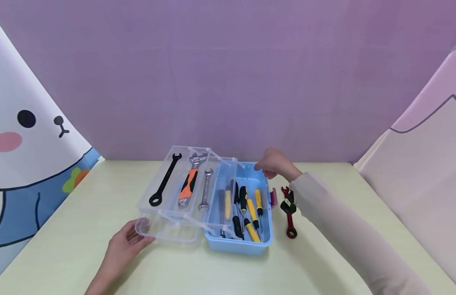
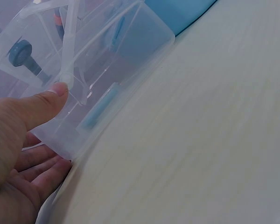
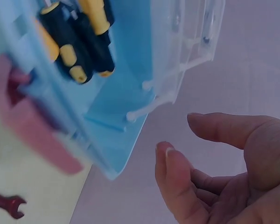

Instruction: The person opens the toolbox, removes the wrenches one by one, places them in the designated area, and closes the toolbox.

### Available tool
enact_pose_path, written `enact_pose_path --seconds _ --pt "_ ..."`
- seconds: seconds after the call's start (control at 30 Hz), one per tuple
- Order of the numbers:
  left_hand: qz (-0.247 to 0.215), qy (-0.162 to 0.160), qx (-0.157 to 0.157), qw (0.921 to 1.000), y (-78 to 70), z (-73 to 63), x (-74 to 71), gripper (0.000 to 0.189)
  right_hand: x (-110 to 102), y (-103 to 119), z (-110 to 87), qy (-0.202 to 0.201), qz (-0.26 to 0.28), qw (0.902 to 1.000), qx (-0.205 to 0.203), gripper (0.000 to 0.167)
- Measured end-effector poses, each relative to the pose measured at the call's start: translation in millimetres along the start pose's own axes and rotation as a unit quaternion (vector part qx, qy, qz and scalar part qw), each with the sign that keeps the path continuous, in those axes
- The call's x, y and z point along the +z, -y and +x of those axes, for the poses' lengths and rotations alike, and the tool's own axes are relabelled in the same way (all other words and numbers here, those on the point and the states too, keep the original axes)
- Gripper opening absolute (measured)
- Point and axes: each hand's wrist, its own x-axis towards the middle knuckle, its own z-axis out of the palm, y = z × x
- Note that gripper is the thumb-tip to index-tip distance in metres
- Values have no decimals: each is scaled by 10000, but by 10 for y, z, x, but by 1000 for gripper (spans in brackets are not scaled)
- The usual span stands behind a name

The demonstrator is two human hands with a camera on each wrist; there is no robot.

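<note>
A light blue toolbox [image 1: 237,246] stands on the table with several yellow-and-black screwdrivers [image 1: 252,209] in it. A clear tray [image 1: 142,203] reaches out over its left side, carrying a black wrench [image 1: 164,181], an orange-handled adjustable wrench [image 1: 190,182] and a silver wrench [image 1: 206,189]. Below the tray extends the clear lid [image 1: 176,234]. My left hand [image 1: 122,250] grips the lid's near left corner, thumb above and fingers underneath. Over the box's far right corner hovers my right hand [image 1: 275,163]; in the right wrist view its thumb and fingers stand apart, holding nothing.
A red wrench [image 1: 290,223] with a dark piece [image 1: 288,206] across it lies right of the box, under the right sleeve [image 1: 338,229]. The box's pink latch [image 1: 274,198] sticks out on that side. A purple backdrop [image 1: 228,82] rises behind the table.
</note>
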Motion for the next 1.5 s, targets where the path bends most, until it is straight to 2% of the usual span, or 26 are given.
enact_pose_path --seconds 0.2,0.37,0.47,0.67,0.9,1.23,1.37,1.5 --pt "15 -84 227 9997 -39 63 -21 62 2 181 12 11 9 9993 -387 20" --pt "1 -93 360 9993 -73 86 -56 62 20 296 5 122 13 9985 -525 38" --pt "-80 -79 415 9991 -83 104 -69 62 47 349 24 27 -76 9984 -566 38" --pt "5 -36 308 9995 -76 108 -74 63 129 456 38 -10 -215 9988 -437 44" --pt "66 -1 119 9999 -58 64 -67 65 271 592 26 49 254 9993 -285 32" --pt "20 28 49 10000 -18 24 -33 65 550 760 40 332 683 9971 -45 27" --pt "11 31 41 10000 -17 8 -24 64 654 802 53 438 773 9960 56 39" --pt "-31 40 54 10000 -18 -6 -9 63 741 810 63 608 707 9956 32 35"
